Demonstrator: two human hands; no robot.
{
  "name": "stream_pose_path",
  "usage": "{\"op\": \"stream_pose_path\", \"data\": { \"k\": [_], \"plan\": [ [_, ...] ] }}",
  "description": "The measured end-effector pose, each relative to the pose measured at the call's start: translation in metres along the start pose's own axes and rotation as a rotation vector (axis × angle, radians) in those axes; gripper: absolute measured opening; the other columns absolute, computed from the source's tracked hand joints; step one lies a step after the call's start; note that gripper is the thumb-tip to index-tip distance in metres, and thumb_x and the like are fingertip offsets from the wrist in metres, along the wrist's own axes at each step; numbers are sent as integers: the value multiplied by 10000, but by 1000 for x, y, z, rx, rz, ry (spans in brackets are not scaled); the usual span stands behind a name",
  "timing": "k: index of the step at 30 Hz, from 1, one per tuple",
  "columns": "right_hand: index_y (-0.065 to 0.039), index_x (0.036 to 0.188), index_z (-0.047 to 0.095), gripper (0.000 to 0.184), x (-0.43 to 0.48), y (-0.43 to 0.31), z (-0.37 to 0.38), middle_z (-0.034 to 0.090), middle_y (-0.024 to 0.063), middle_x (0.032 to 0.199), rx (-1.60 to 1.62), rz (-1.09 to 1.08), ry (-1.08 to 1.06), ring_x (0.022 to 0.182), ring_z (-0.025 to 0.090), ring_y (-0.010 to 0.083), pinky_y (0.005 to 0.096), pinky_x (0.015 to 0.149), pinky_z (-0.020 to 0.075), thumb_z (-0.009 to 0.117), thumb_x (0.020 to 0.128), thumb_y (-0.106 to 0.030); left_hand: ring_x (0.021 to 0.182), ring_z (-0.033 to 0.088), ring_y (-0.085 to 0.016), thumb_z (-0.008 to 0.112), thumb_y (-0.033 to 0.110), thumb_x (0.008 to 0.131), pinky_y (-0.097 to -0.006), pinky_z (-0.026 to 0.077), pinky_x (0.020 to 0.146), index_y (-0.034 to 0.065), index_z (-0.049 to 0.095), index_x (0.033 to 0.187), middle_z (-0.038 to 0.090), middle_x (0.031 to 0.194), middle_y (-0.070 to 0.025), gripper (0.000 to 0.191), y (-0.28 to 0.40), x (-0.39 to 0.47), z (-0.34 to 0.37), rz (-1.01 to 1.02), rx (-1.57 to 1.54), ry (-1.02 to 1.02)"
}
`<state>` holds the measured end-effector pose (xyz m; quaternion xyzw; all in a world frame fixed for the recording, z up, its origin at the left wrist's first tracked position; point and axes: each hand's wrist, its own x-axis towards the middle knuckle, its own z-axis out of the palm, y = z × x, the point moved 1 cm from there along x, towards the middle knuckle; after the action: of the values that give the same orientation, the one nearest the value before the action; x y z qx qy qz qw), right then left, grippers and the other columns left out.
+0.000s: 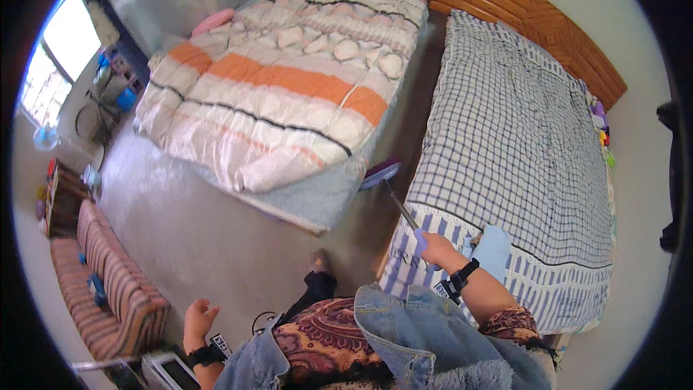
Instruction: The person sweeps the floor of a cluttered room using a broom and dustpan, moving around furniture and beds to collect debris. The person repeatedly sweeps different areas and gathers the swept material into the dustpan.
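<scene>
My right hand [436, 251] is closed around the purple grip of a long-handled brush or mop [401, 207]. Its oval head [381, 175], with dark purple fibres along one side, lies in the gap between two beds, close to the left bed's corner. My left hand [201, 318] is raised over the floor at the lower left, fingers loosely curled and apart, holding nothing. A striped quilt with an orange band [292, 84] covers the left bed. On the right bed lies a checked cover [503, 135], and a light blue cloth [492, 249] rests near my right wrist.
A striped sofa [116, 281] stands at the lower left, with a small wooden shelf [67, 200] beyond it. A bicycle [92, 119] and a blue container [126, 99] are near the window. Wooden headboards [530, 27] edge the far side. Grey floor [216, 227] lies left of my foot.
</scene>
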<state>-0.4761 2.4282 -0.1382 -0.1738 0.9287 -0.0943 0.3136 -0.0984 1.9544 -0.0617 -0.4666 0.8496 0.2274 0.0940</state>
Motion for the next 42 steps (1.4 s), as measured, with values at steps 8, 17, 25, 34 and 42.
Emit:
{"op": "stream_pose_path", "data": {
  "k": [8, 17, 25, 34, 42],
  "plan": [
    [-31, 982, 557, 325, 86, -19, -60, 614, 219, 899, 164, 104, 121, 856, 596, 376, 439, 743, 477, 550, 664, -94, 718, 609, -264, 711, 184, 701, -355, 486, 647, -15, 604, 942, 624, 766, -158, 331, 67, 165, -48, 156, 18, -12],
    [-42, 1144, 538, 585, 204, 33, -170, 634, 184, 848, 277, 220, 142, 698, 634, 318, 373, 641, 505, 669, 579, -112, 678, 609, -248, 693, 142, 710, -348, 484, 626, -29, 593, 944, 623, 735, -153, 307, 200, 269, -29, 208, -106, -48],
    [-16, 1039, 558, 416, 341, 124, -285, 622, 204, 882, 210, 135, 139, 809, 603, 369, 429, 713, 480, 597, 636, -112, 682, 591, -197, 684, 140, 734, -310, 480, 632, -46, 587, 927, 614, 725, -122, 285, 353, 305, 6, 90, -48, -150],
    [6, 967, 577, 330, 447, 171, -350, 609, 224, 925, 170, 62, 255, 884, 582, 386, 441, 778, 468, 545, 658, -106, 665, 610, -240, 679, 113, 721, -345, 474, 603, -38, 584, 931, 623, 733, -163, 276, 429, 339, -17, 104, -110, 18],
    [-7, 983, 597, 354, 554, 201, -412, 609, 210, 953, 119, 62, 230, 911, 577, 383, 420, 806, 466, 576, 655, -139, 751, 591, -366, 610, 247, 685, -421, 477, 689, -2, 633, 793, 616, 773, -197, 273, 431, 402, 14, 342, 431, 8]
  ]
}}
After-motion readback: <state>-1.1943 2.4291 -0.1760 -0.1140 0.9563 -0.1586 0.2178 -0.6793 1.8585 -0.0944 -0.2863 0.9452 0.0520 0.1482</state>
